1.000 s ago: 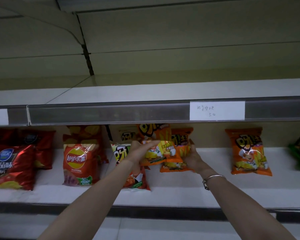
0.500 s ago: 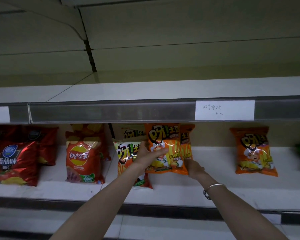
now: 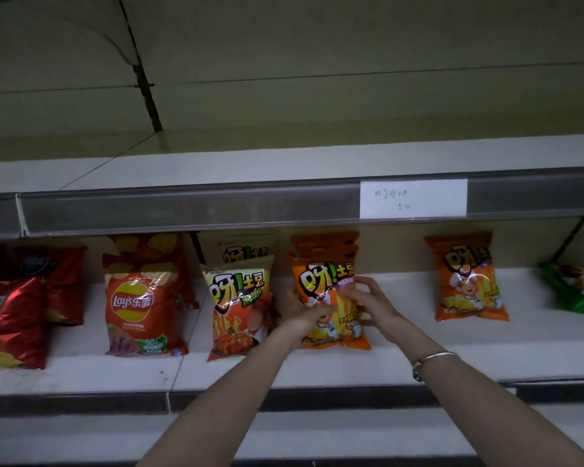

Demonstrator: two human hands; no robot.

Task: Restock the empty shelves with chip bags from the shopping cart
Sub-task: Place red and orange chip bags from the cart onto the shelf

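Head view: at centre frame, an orange chip bag (image 3: 321, 274) stands upright on the white shelf (image 3: 418, 352), the left hand (image 3: 300, 310) gripping its left edge and the right hand (image 3: 368, 305) holding its right side, fingers curled over the front.

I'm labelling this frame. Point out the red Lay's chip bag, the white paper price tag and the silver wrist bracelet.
Red Lay's chip bag (image 3: 134, 303): head view, on its round logo.
White paper price tag (image 3: 413, 199): head view, paper's centre.
Silver wrist bracelet (image 3: 435, 357): head view, band atop right wrist.
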